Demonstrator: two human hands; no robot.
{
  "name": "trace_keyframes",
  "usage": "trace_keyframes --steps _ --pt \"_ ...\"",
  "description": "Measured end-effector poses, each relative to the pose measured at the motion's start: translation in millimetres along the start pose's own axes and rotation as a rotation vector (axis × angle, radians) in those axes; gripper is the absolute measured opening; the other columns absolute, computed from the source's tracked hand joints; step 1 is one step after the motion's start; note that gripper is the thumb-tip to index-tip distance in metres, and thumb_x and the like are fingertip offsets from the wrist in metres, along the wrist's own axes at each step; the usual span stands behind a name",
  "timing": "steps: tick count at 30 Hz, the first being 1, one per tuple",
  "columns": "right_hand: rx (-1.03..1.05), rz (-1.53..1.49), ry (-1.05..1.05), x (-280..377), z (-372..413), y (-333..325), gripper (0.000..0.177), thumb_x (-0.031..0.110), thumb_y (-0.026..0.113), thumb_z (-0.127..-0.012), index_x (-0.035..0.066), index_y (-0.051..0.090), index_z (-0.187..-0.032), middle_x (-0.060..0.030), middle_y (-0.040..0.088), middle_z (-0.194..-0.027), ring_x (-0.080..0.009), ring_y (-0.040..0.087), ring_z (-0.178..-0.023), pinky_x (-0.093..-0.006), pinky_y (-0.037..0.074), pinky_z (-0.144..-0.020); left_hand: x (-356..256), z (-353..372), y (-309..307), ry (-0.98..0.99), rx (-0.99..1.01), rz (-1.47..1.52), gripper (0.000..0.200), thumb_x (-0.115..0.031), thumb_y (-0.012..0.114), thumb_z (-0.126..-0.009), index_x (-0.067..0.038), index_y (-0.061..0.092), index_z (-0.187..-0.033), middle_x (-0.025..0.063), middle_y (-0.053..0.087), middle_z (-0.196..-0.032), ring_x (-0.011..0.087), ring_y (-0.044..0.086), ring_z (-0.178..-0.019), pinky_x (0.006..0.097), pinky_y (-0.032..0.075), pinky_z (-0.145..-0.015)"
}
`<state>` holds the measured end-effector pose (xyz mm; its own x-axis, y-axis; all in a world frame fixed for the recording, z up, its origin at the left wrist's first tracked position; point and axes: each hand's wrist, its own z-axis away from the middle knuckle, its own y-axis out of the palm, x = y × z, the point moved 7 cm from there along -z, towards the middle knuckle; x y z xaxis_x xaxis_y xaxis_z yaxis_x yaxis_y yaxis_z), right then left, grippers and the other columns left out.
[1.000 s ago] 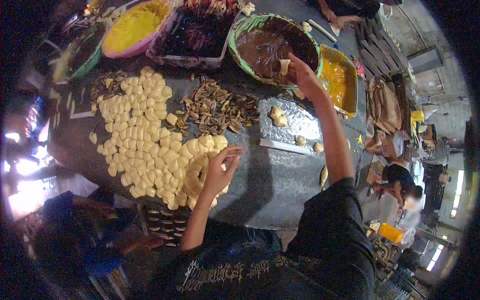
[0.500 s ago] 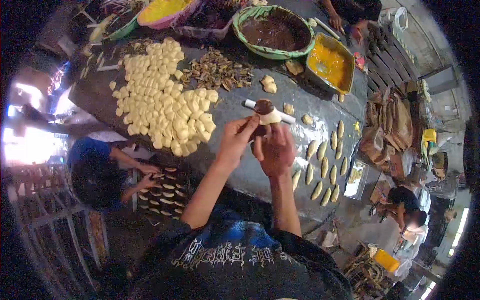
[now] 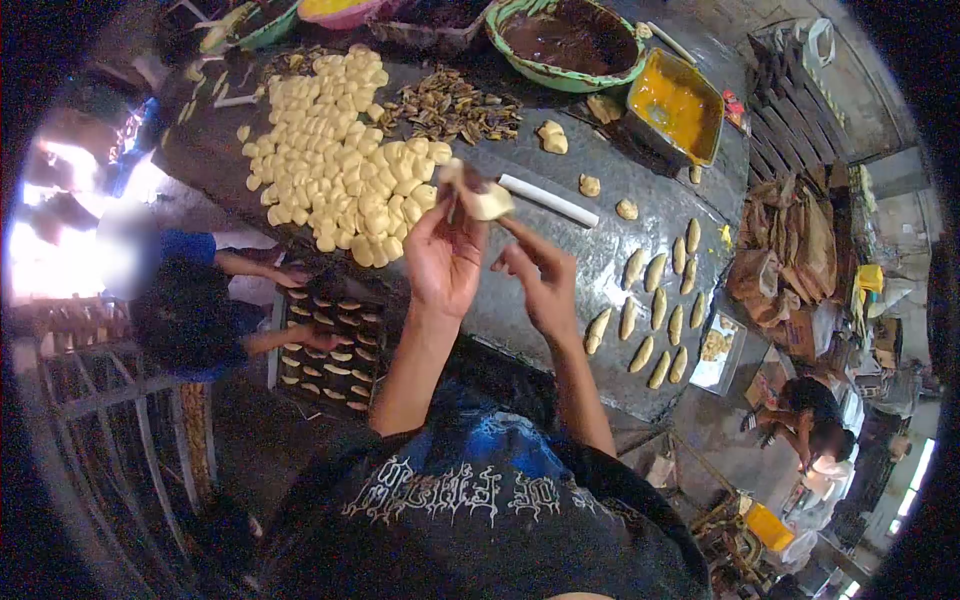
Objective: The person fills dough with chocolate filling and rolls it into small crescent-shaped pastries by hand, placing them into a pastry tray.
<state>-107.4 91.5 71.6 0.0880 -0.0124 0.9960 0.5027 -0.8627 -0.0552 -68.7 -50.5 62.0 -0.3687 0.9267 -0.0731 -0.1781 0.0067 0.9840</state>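
A flattened piece of dough (image 3: pixel 491 204) with dark brown filling is raised over the table, partly blurred. My left hand (image 3: pixel 447 262) holds it, palm up, fingers closed around its left side. My right hand (image 3: pixel 542 282) is just to the right, fingers apart and loosely bent, its index fingertip at the dough's lower edge. Behind the dough, a white rolling pin (image 3: pixel 550 201) lies on the dark table. A big heap of dough pieces (image 3: pixel 340 165) spreads out left of my hands. Several shaped, elongated dough rolls (image 3: pixel 658 304) lie to the right.
At the back stand a green basin of brown filling (image 3: pixel 570 45) and a tray of yellow-orange liquid (image 3: pixel 676 108). Dark strips (image 3: pixel 455 107) are piled beside the heap. At left, a co-worker's hands (image 3: pixel 318 338) are over a tray of rolls (image 3: pixel 330 385).
Both hands moved left, carrying the dough off the rolling pin. My right hand has drawn apart from my left. The co-worker's hands at left have separated.
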Motion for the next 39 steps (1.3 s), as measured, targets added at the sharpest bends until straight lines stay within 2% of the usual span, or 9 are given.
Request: trace_keyframes --steps 4,7,11,18,24,28,31,38,39 --pt "-0.076 -0.084 0.092 -8.6 -37.9 3.6 0.028 0.02 0.06 -0.103 0.0 0.075 -0.117 -0.0055 0.076 -0.105 -0.009 0.064 -0.074 -0.0249 0.049 -0.068 -48.6 -27.0 -42.4 0.156 0.034 0.038 0.038 -0.005 0.066 -0.097 0.002 0.057 -0.134 0.0138 0.066 -0.13 0.0221 0.067 -0.117 0.0342 0.06 -0.101" --pt "-0.07 -0.002 0.133 -48.2 -86.2 8.3 0.028 0.021 0.062 -0.102 0.0 0.075 -0.115 -0.005 0.076 -0.102 -0.0091 0.063 -0.072 -0.0265 0.05 -0.066 -79.1 -46.8 -42.2 0.105 0.126 0.071 0.042 -0.004 0.068 -0.096 0.002 0.055 -0.136 0.0135 0.065 -0.131 0.0216 0.067 -0.118 0.033 0.061 -0.099" --pt "-0.024 0.402 0.024 -92.7 -175.2 31.7 0.025 0.02 0.067 -0.099 0.003 0.076 -0.114 -0.008 0.077 -0.102 -0.0139 0.068 -0.072 -0.0302 0.054 -0.066 -111.3 -76.0 -44.2 0.124 -0.008 0.048 0.037 -0.018 0.053 -0.107 0.0 0.053 -0.139 0.0144 0.062 -0.137 0.0254 0.064 -0.121 0.0383 0.06 -0.099" --pt "0.129 0.797 -0.208 -110.2 -275.4 95.1 0.02 0.011 0.07 -0.092 0.006 0.075 -0.11 -0.0158 0.075 -0.099 -0.0324 0.074 -0.082 -0.0411 0.058 -0.073 -172.9 -121.4 -60.9 0.084 -0.023 -0.039 0.046 -0.024 0.054 -0.107 -0.009 0.044 -0.15 0.012 0.053 -0.149 0.0281 0.057 -0.132 0.0467 0.06 -0.099" --pt "0.206 0.944 -0.058 -131.0 -314.2 117.7 0.019 0.011 0.069 -0.09 0.006 0.075 -0.108 -0.0154 0.075 -0.1 -0.0348 0.073 -0.084 -0.0428 0.058 -0.075 -201.7 -143.5 -68.7 0.041 0.025 -0.001 0.051 -0.026 0.054 -0.107 -0.008 0.04 -0.153 0.0125 0.05 -0.152 0.0291 0.057 -0.132 0.0471 0.06 -0.099" --pt "0.357 0.935 -0.132 -126.9 -313.7 153.4 0.018 0.013 0.068 -0.089 0.005 0.075 -0.104 -0.0162 0.074 -0.099 -0.0376 0.072 -0.088 -0.0454 0.059 -0.078 -207.1 -149.7 -63.8 -0.013 0.165 0.073 0.054 -0.026 0.054 -0.107 -0.006 0.037 -0.154 0.0137 0.048 -0.154 0.0302 0.055 -0.135 0.0476 0.059 -0.102" --pt "0.49 1.301 -0.082 -149.8 -314.3 176.6 0.013 0.013 0.069 -0.087 0.005 0.074 -0.095 -0.0159 0.073 -0.095 -0.0371 0.073 -0.088 -0.0464 0.06 -0.079 -209.5 -150.4 -62.8 -0.001 0.198 0.055 0.055 -0.026 0.055 -0.106 -0.006 0.036 -0.155 0.0142 0.047 -0.155 0.0307 0.053 -0.137 0.0481 0.057 -0.104" --pt "0.413 1.381 -0.103 -143.4 -320.8 190.5 0.019 0.023 0.072 -0.086 0.004 0.071 -0.084 -0.0207 0.071 -0.082 -0.0381 0.074 -0.085 -0.0449 0.06 -0.076 -192.6 -137.5 -52.0 0.01 0.333 0.146 0.059 -0.028 0.056 -0.105 -0.004 0.035 -0.155 0.0143 0.045 -0.156 0.0307 0.049 -0.141 0.0483 0.05 -0.113" --pt "0.392 1.355 -0.096 -144.7 -323.1 187.3 0.02 0.024 0.074 -0.085 0.004 0.073 -0.085 -0.0203 0.072 -0.084 -0.0377 0.074 -0.083 -0.0444 0.06 -0.075 -187.0 -135.2 -53.2 0.016 0.279 0.156 0.058 -0.032 0.056 -0.105 -0.005 0.039 -0.153 0.014 0.047 -0.154 0.0311 0.052 -0.137 0.0476 0.053 -0.106"
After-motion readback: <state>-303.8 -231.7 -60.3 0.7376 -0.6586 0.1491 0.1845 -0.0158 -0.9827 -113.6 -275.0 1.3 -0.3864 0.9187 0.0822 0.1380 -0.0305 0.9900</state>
